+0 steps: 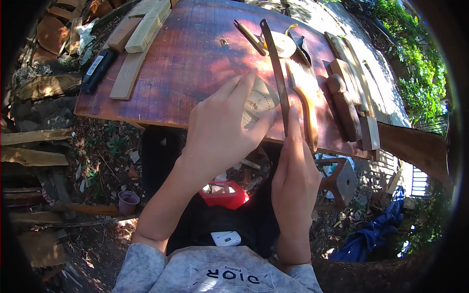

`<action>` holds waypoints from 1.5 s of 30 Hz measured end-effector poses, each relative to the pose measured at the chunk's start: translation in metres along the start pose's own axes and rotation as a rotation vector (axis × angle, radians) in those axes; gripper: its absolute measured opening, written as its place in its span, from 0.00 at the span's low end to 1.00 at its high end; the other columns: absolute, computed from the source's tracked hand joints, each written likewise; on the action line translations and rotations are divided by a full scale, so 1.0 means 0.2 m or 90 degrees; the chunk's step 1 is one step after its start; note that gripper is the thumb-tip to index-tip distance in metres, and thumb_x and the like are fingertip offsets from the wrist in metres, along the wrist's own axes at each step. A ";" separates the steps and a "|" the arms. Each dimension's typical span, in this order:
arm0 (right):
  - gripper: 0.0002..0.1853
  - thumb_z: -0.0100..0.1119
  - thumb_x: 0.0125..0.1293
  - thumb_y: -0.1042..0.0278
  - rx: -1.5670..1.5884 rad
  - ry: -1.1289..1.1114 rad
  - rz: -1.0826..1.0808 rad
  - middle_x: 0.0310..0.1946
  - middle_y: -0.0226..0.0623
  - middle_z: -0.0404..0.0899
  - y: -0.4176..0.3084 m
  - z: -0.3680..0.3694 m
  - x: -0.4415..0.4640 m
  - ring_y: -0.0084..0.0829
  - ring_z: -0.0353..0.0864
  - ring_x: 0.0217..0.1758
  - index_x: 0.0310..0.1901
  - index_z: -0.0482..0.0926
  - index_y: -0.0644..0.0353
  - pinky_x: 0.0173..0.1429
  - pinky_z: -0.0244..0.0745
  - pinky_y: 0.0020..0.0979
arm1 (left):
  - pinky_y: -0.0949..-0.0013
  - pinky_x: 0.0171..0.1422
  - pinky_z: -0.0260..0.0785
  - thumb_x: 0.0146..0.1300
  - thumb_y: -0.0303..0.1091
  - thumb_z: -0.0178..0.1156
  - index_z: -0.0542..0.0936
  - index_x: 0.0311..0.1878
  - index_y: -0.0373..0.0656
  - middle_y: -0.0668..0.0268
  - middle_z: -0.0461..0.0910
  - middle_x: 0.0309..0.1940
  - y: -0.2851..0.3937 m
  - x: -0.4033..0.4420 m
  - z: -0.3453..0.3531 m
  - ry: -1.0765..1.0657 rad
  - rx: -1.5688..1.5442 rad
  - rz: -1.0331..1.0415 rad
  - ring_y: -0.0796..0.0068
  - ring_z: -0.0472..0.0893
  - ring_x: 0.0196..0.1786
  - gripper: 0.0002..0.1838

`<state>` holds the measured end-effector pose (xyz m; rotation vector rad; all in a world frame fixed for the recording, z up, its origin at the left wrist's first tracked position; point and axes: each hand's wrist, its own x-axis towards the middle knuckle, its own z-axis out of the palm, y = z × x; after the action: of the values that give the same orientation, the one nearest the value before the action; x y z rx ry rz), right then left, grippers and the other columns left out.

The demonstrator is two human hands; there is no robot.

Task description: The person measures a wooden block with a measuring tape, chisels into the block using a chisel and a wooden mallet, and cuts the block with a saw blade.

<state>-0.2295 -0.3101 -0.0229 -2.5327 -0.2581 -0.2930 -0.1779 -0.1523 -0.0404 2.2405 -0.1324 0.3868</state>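
Note:
My left hand [220, 117] is closed around a small pale wooden block [259, 103] with dotted lines and marks on its face, holding it at the table's near edge. In my right hand [295, 171] is a long, flat, dark metal file [275, 63], gripped near its lower end with the index finger stretched along it. The file slants up and away, its blade alongside the block's right side; whether they touch I cannot tell. Just right of the file lies a tool with a curved wooden handle [309, 117].
The reddish wooden table [195, 53] holds a round pale disc [282, 45], a slim wooden-handled tool [250, 36], a dark wooden tool [344, 107], wood strips [129, 73] and a black bottle [97, 71]. Below are a red container [224, 195] and a stool [339, 180].

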 end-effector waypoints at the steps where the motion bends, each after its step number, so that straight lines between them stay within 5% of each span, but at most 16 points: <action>1: 0.27 0.50 0.80 0.80 -0.006 -0.004 0.005 0.65 0.57 0.81 0.00 0.00 0.00 0.54 0.87 0.61 0.78 0.68 0.60 0.57 0.82 0.46 | 0.50 0.61 0.79 0.65 0.44 0.72 0.76 0.70 0.37 0.47 0.83 0.61 0.00 0.00 0.00 -0.001 -0.004 -0.003 0.44 0.86 0.59 0.34; 22: 0.28 0.52 0.77 0.81 -0.044 -0.056 0.055 0.47 0.60 0.86 -0.07 -0.13 -0.07 0.55 0.90 0.46 0.76 0.73 0.57 0.49 0.81 0.45 | 0.52 0.61 0.80 0.65 0.44 0.72 0.77 0.71 0.38 0.50 0.84 0.61 -0.03 0.02 -0.01 0.022 0.011 -0.002 0.46 0.86 0.58 0.34; 32: 0.32 0.52 0.76 0.82 -0.034 -0.045 0.003 0.54 0.58 0.85 -0.08 -0.03 0.04 0.56 0.89 0.51 0.80 0.68 0.50 0.50 0.81 0.46 | 0.50 0.65 0.78 0.66 0.44 0.70 0.76 0.71 0.37 0.48 0.82 0.64 -0.05 0.02 -0.03 0.040 0.041 -0.008 0.44 0.84 0.62 0.34; 42: 0.26 0.51 0.80 0.78 0.015 -0.060 0.001 0.60 0.59 0.83 -0.07 0.01 0.03 0.55 0.87 0.59 0.77 0.72 0.55 0.55 0.82 0.46 | 0.49 0.66 0.75 0.65 0.47 0.71 0.76 0.66 0.35 0.46 0.83 0.58 -0.10 0.05 -0.15 0.072 0.104 -0.025 0.42 0.83 0.60 0.33; 45: 0.33 0.52 0.74 0.82 0.014 -0.094 -0.037 0.53 0.52 0.83 -0.10 0.02 0.05 0.53 0.86 0.51 0.79 0.68 0.55 0.50 0.80 0.45 | 0.50 0.66 0.75 0.64 0.49 0.71 0.76 0.66 0.36 0.46 0.83 0.58 -0.16 0.08 -0.19 0.061 0.079 -0.036 0.42 0.83 0.60 0.33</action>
<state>-0.2248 -0.2907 -0.0142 -2.5318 -0.3915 -0.1242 -0.1644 -0.1031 -0.0354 2.3364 0.0053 0.4818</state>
